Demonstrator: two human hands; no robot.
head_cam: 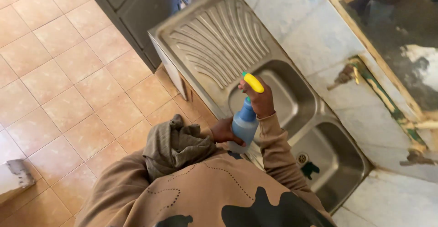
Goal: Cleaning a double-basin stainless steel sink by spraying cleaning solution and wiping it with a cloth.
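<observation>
Two hands on my blue spray bottle: left hand clamped around its base at 8 o'clock, right hand gripping the yellow trigger up at 1 o'clock, long axis nearly upright above the sink.

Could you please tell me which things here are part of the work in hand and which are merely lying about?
In hand:
- blue spray bottle with yellow trigger head, right hand on the head, left hand at the base
- grey cloth over the left arm
- steel double sink

Lying about:
- wall taps
- dark cabinet
</observation>
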